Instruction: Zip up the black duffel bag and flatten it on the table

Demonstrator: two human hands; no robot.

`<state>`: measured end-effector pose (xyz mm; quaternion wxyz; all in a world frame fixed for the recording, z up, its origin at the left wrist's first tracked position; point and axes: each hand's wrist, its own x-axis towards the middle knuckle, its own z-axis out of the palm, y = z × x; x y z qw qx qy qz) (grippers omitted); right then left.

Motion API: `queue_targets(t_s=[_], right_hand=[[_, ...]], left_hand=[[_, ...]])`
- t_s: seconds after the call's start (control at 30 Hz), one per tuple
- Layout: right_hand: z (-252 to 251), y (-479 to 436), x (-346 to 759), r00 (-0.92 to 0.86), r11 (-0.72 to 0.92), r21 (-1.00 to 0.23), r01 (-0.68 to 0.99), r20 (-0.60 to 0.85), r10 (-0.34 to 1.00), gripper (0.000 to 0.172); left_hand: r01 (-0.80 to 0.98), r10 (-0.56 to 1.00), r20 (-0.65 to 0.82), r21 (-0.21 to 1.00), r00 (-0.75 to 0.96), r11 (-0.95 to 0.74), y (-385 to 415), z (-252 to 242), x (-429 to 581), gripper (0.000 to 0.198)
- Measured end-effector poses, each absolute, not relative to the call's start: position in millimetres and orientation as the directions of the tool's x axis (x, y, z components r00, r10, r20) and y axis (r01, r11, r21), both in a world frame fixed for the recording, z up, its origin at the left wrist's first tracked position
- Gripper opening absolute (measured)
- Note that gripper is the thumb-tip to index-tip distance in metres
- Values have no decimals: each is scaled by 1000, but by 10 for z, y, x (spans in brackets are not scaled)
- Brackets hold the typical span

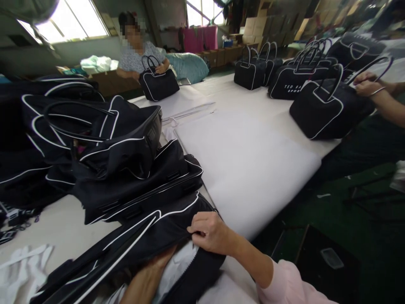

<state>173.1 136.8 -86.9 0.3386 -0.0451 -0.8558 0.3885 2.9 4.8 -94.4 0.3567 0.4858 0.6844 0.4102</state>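
**Hands at the open mouth of a black duffel on a long work table**

A long white table (247,169) fills the view, padded with a pale sheet that would keep fabric clean. On its left side lies a heap of flattened black bags with white piping (120,160), stacked near the person, seemingly to be within reach. At the far end stand finished, filled-out bags (284,71) in a row, handles up.

Nearest the camera lies the black duffel bag (136,240), on its side at the table's near edge, mouth toward the person. The right hand (210,232) pinches the rim by the zipper, fingers closed on the fabric, apparently holding the opening taut. The left hand (148,274) reaches inside, where white stuffing paper (177,266) shows; its fingers are hidden, so its grip cannot be told.

Opposite, a co-worker's hand (367,84) grips another bag's handle (376,67).
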Motion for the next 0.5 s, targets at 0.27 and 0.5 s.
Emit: queue_targets(t_s=[0.27,0.5], right_hand=[[-812,1336,1758,-755,721,-680,-133,541,370,20],[-834,1419,1638,-719,673,-715,-189,568,401,17]], left_hand=[[425,957,-132,874,-257,235,-2,-655,120,38],[220,968,-137,958,-209,183,380,-468,152,36]])
